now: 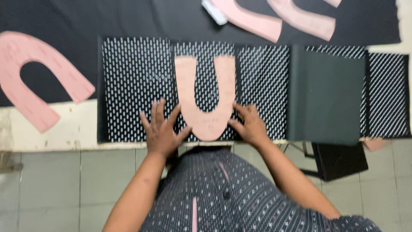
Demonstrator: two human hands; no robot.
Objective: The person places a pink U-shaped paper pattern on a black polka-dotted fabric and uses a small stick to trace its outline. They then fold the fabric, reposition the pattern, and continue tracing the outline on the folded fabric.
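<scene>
Both hands flat, fingers spread wide, holding nothing: left hand (pixel 161 131) and right hand (pixel 250 125) flank the pink U-shaped template (pixel 207 111), pinning it steady on the dotted fabric (pixel 135 86).

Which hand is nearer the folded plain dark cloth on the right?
Right. The right hand rests at the pink U-shaped pattern, just left of the plain dark cloth; the left hand lies beyond the pattern.
</scene>
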